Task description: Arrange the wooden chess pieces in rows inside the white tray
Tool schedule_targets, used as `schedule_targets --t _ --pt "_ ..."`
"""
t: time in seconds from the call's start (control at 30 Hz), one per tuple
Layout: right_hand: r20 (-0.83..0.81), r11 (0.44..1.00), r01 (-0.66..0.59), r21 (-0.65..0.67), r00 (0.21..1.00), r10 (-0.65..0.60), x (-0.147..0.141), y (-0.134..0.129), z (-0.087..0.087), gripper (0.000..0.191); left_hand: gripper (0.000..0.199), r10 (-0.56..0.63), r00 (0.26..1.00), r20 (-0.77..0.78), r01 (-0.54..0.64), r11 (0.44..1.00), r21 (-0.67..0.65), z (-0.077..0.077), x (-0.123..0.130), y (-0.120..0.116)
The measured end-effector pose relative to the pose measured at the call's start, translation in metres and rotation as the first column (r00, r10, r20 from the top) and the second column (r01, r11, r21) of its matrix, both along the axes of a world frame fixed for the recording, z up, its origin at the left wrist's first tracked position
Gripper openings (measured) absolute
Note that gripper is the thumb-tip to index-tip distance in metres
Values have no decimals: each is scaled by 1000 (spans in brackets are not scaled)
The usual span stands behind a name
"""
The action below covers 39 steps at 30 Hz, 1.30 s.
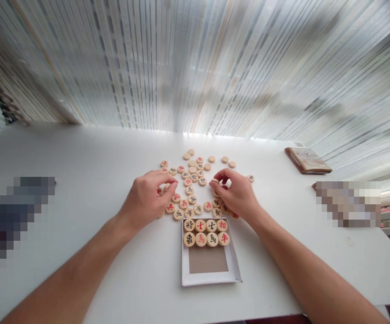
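A white open box [185,265] lies in front of me, with Chinese chess pieces [200,239] in two rows at its far end, their red and black characters facing up. Past it, many round wooden pieces [184,204] are scattered on the table. My left hand [150,191] hovers over the left side of the scatter, thumb and index fingertips brought together; no piece shows between them. On the right side, my right hand [233,189] pinches a Chinese chess piece [215,181] between thumb and fingers. Its face is not readable, and the hand partly covers pieces below.
The table [114,279] is white. A brown book-like box [307,160] lies at the far right, with a pixelated object [348,202] nearer. Another pixelated dark object [15,220] is at left. A striped curtain [181,67] hangs along the far edge.
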State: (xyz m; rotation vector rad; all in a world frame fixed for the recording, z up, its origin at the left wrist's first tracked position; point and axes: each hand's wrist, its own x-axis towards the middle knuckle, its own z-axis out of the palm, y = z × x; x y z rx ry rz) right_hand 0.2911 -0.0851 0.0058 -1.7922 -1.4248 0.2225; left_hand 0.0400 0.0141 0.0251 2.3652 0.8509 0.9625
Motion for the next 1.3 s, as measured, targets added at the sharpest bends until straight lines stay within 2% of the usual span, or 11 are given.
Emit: schedule_targets --t 0.13,0.23,0.3,0.43,0.57,0.63,0.77,0.93,1.03,1.17,1.3 --pt "-201 999 0 50 980 10 -8 -14 8 28 17 -13 999 40 17 995 -100 3 3 -8" --pt "-620 996 -76 42 780 85 -20 -29 14 33 15 -30 995 96 57 954 -293 7 8 -19" --pt "-765 990 -141 32 634 115 -29 -37 19 32 15 -56 987 149 115 898 -424 10 11 -28" --pt "-866 970 -236 52 473 162 -44 -46 26 26 21 -116 954 276 263 765 -588 15 15 -42" --pt "-874 953 -283 110 429 229 -51 -47 29 23 20 -140 918 370 373 618 -692 19 16 -50" --pt "-876 948 -293 125 417 244 -52 -47 31 22 18 -117 908 403 393 577 -716 20 16 -53" --pt "-882 949 -288 127 406 241 -52 -47 32 21 19 -108 909 404 384 599 -703 18 17 -56" --pt "-894 956 -277 93 400 203 -52 -47 32 22 19 -159 917 365 345 778 -526 16 17 -59" --pt "-902 955 -279 96 381 202 -51 -47 32 23 20 -170 922 348 322 835 -447 16 17 -60" --pt "-921 949 -303 89 337 194 -50 -48 33 20 19 -130 923 361 315 794 -520 16 17 -60" --pt "-942 945 -315 87 282 180 -50 -47 34 17 22 -63 894 445 384 618 -685 17 19 -60"
